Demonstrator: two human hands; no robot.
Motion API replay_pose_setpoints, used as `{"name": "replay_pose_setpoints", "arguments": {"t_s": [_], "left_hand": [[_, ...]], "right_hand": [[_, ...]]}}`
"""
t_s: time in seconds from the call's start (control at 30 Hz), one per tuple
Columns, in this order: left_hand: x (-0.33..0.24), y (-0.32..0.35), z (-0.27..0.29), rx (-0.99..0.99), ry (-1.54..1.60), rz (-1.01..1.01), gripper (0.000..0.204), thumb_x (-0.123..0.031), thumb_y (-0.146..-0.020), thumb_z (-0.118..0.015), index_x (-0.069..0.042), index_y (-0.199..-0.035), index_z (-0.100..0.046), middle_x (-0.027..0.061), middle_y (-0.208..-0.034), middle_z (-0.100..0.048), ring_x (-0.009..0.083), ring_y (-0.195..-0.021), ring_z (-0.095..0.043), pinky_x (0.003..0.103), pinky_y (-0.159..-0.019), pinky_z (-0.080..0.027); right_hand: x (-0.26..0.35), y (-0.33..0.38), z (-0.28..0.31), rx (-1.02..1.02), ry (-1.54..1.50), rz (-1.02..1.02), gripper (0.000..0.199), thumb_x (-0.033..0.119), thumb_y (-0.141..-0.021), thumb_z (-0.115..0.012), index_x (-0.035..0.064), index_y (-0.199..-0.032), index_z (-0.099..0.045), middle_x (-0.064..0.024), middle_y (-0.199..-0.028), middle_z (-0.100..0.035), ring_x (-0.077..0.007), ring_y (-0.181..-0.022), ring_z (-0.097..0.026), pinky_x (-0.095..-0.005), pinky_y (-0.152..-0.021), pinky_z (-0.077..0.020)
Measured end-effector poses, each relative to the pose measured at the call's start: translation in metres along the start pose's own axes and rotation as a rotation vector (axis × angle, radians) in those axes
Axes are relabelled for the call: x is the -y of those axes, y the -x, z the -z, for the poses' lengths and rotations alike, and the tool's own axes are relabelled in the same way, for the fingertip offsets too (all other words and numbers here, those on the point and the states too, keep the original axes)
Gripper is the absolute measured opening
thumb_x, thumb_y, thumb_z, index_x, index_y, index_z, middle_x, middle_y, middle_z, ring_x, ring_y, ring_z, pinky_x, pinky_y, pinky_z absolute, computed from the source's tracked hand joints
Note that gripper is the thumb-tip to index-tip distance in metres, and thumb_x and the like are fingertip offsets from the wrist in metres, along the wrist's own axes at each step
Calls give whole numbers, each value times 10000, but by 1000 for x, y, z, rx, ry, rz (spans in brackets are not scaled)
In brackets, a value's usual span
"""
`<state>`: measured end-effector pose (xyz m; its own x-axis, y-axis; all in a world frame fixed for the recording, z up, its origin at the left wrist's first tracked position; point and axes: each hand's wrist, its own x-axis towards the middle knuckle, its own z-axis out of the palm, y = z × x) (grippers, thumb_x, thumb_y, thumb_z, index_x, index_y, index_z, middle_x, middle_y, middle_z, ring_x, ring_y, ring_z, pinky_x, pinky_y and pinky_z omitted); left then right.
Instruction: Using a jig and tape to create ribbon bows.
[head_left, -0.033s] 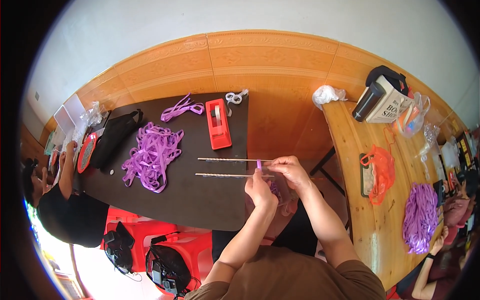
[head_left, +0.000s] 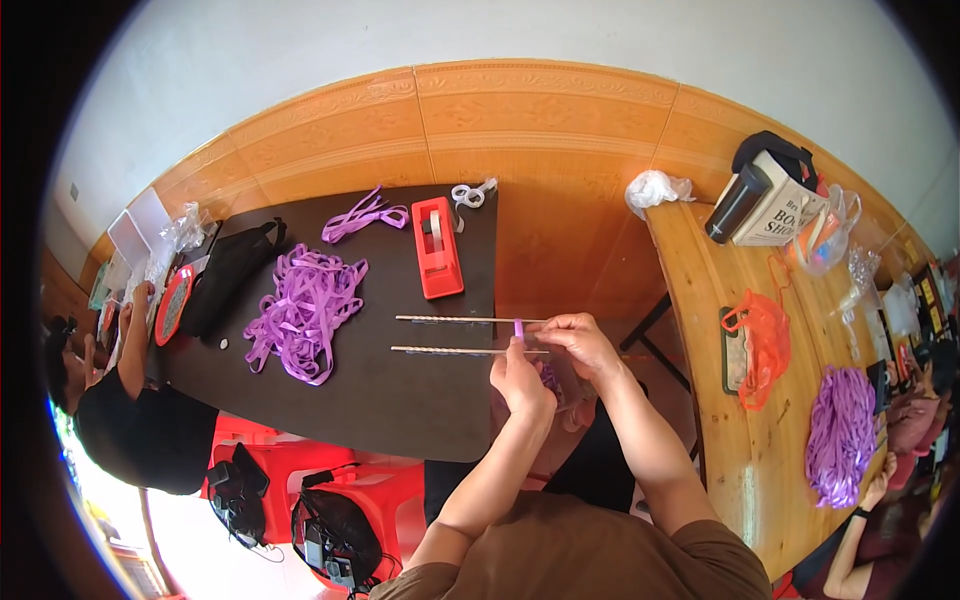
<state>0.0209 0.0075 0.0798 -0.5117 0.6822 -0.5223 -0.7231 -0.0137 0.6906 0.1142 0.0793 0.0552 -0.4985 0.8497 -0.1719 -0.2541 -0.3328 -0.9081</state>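
Two thin twisted rods, a far one (head_left: 450, 320) and a near one (head_left: 440, 350), stick out past the dark table's right edge. Around the far rod passes a short piece of purple ribbon (head_left: 518, 328). My left hand (head_left: 522, 385) is closed, its thumb and finger pinching that ribbon between the rods. Just to its right, my right hand (head_left: 585, 345) has its fingertips pressed together by the far rod's end; what they hold is too small to make out. Below the hands, partly hidden, is a clear container (head_left: 568, 388) with purple pieces inside.
On the dark table (head_left: 400, 410) lie a purple ribbon heap (head_left: 305, 310), a red tape dispenser (head_left: 437, 250), scissors (head_left: 467, 196) and a black bag (head_left: 228, 280). The wooden table (head_left: 715, 400) at right bears a purple ribbon bundle (head_left: 840, 435) and an orange plastic bag (head_left: 762, 345). Co-workers sit on both sides.
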Motion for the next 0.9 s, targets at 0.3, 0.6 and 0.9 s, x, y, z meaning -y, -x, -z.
{"name": "replay_pose_setpoints", "arguments": {"t_s": [0.3, 0.6, 0.9], "left_hand": [[-1, -1, 1, 10, 20, 30, 153, -210, -918, -519, -60, -927, -546, -16, -740, -526, 66, -623, -473, 215, -538, -354], [6, 3, -13, 62, 144, 63, 105, -146, -918, -525, -42, -908, -531, 13, -762, -558, 90, -630, -515, 205, -490, -373], [8, -9, 0, 65, 286, -54, 90, -82, -920, -508, -18, -858, -497, 42, -745, -562, 96, -633, -525, 210, -525, -397]], "right_hand": [[-34, -22, 4, 367, -343, -170, 133, 88, -861, -590, 8, -962, -625, -85, -958, -640, -169, -878, -609, -290, -780, -494], [-116, -75, 46, 571, -722, -204, 163, 113, -858, -555, -10, -961, -579, -84, -885, -599, -167, -762, -581, -276, -690, -480], [-115, -70, 6, 471, -916, -356, 202, 198, -892, -507, 4, -900, -565, -88, -842, -582, -188, -752, -583, -267, -656, -481]]}}
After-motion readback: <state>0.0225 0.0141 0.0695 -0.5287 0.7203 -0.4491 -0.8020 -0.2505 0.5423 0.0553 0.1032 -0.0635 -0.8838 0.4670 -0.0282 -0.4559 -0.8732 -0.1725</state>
